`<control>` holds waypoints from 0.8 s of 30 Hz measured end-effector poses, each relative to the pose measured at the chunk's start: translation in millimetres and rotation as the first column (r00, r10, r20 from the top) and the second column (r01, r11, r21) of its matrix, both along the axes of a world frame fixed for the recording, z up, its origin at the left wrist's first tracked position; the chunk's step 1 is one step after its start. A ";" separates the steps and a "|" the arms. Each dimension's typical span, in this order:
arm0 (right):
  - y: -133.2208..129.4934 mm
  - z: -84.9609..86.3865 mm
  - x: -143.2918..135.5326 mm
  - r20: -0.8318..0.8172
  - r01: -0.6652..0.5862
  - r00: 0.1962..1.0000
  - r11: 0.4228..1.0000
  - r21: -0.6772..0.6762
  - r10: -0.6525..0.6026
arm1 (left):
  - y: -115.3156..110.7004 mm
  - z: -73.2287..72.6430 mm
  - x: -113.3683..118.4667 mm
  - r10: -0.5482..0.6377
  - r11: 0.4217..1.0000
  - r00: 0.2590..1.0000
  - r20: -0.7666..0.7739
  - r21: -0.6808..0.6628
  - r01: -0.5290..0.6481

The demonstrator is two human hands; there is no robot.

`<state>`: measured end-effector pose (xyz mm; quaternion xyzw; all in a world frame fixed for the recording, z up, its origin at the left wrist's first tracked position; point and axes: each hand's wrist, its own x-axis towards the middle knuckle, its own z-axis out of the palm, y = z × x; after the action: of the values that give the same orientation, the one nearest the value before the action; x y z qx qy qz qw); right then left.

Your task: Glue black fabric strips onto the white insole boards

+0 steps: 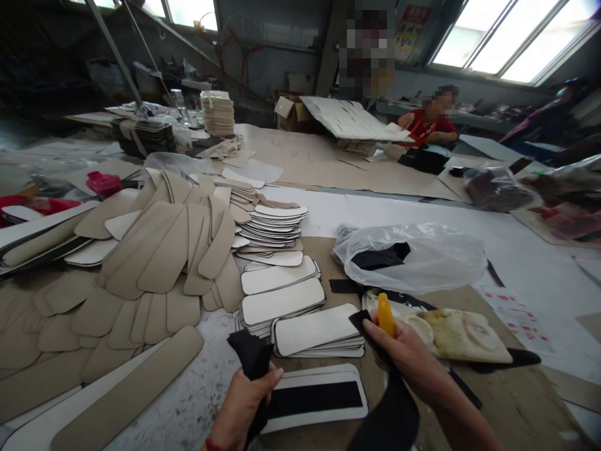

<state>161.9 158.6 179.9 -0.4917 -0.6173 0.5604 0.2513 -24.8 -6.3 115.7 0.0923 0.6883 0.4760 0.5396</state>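
Observation:
Near the bottom centre, my left hand (246, 401) is closed around a bunch of black fabric strips (251, 354). My right hand (406, 351) grips one end of another black strip (387, 419), which hangs down in a curve; a yellow handle (385, 315) also sticks up from this hand. Between the hands lies a white rounded piece (364, 388) with a black strip (323, 401) flat along its middle. Just behind it are stacks of white rounded pieces (317, 329).
Beige rounded pieces (162, 250) cover the left side. A clear plastic bag (422, 263) with black material lies beyond my right hand, and a stained yellowish block (469, 335) is right of it. A person in red (429, 128) sits across the table.

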 end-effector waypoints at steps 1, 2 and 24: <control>7.7 -3.8 6.5 0.143 -0.153 0.980 0.986 0.070 0.141 | 2.1 -5.4 -0.6 0.047 0.999 0.998 -0.036 -0.009 -0.047; 13.6 -9.2 9.2 0.286 -0.304 0.922 0.945 0.120 0.260 | 5.1 -11.3 -1.0 0.080 0.997 0.995 -0.066 -0.016 -0.081; 20.6 -104.9 -117.2 0.779 -0.895 0.207 0.436 -0.094 0.592 | 49.8 -74.1 -10.9 0.005 0.976 0.945 -0.326 -0.205 -0.076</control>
<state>44.6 179.2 75.0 -0.2348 -0.9142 0.2338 -0.2334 -35.7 43.5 41.6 0.0960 0.8166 0.3883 0.4161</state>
